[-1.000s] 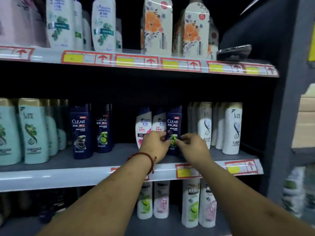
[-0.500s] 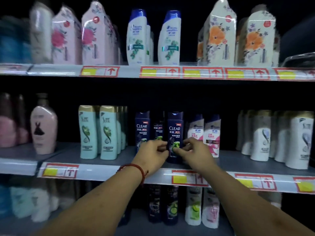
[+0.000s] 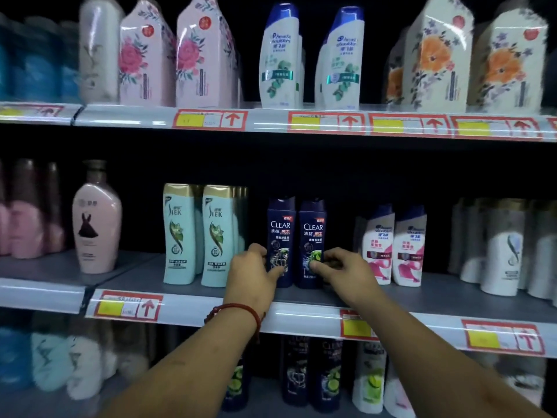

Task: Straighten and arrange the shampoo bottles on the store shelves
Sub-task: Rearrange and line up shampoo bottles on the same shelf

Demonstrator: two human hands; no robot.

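Red-framed price tags [image 3: 210,119] with yellow patches and arrows, plus a red string bracelet [image 3: 238,306].

Two CLEAR bottles [image 3: 280,233], two teal bottles [image 3: 179,233] (front row).

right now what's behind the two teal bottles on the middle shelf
More of the same stand behind the front teal bottles: back bottles with gold caps show beside them. How many, and what lies further back, is covered and dark.

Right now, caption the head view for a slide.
Left hand grips the left CLEAR bottle, right hand pinches the right CLEAR bottle, both upright side by side on the middle shelf.
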